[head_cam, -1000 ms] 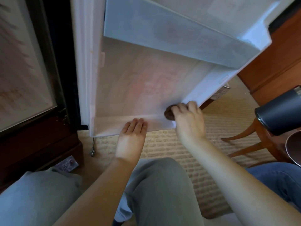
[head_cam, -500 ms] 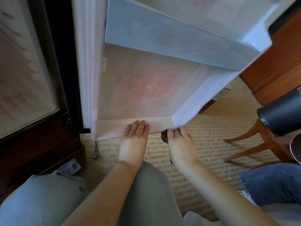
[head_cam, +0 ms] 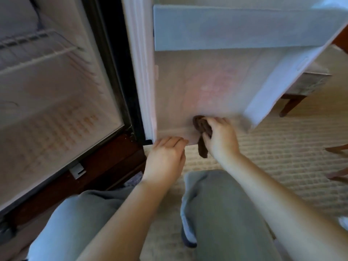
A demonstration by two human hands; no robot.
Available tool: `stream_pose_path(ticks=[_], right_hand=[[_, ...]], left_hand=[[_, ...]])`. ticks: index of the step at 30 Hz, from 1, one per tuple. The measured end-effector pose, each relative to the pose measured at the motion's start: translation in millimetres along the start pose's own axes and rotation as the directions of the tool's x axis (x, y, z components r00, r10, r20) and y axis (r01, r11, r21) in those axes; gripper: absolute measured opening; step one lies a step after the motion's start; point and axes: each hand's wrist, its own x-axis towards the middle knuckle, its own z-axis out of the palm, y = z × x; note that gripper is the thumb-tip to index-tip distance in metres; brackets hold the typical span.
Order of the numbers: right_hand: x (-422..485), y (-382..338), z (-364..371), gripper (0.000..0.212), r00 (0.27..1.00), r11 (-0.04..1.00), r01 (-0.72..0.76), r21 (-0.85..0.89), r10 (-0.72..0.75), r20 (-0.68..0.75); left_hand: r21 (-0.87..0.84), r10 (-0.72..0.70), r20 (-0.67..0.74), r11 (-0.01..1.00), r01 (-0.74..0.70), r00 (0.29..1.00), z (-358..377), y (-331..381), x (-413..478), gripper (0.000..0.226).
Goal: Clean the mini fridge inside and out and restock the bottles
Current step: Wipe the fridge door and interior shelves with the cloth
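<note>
The mini fridge [head_cam: 56, 95] is standing open at the left, low by the carpet [head_cam: 282, 147], with its door [head_cam: 207, 81] swinging out across the middle. The left hand [head_cam: 165, 155] is reaching forward, laying loose, fairly straight fingers on the door's bottom edge, probably to steady it. Just beside it, the right hand [head_cam: 220, 136], wrist bent, is closing its grip around a brown cloth [head_cam: 202, 132] and pressing it to the lower inner panel, apparently wiping.

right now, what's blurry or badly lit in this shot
Head view: motion blur smears the right hand and the brown cloth it grips at the lower edge of the door; head view: the wire shelf is soft too; head view: even daylight, a faint pink cast on the door, no hard glare.
</note>
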Motion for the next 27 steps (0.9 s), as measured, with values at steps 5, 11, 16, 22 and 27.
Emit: stream_pose_path(ticks=[5,11,16,22,27], right_hand=[[-10,-54,51,0.034,0.993,0.988,0.116,0.100,-0.119,0.026],[-8,-57,53,0.030,0.966,0.980,0.187,0.065,-0.195,0.168],[-27,-46,37,0.026,0.926,0.941,0.318,0.112,-0.334,0.176],[-24,-12,9,0.027,0.965,0.971,0.230,0.069,-0.237,0.115],[-1,-62,-19,0.024,0.988,0.950,0.119,0.288,-0.085,-0.127]], left_hand=[[0.069,-0.161,0.076,0.985,0.156,0.984,-20,-25,-29,0.033],[0.039,-0.327,0.006,0.944,0.326,0.945,-24,-30,-36,0.020],[-0.049,-0.198,-0.040,0.979,0.196,0.979,-17,-10,-26,0.020],[-0.083,-0.173,-0.161,0.983,0.161,0.972,-4,17,-9,0.024],[-0.149,-0.268,-0.235,0.960,0.238,0.934,-26,8,-6,0.020]])
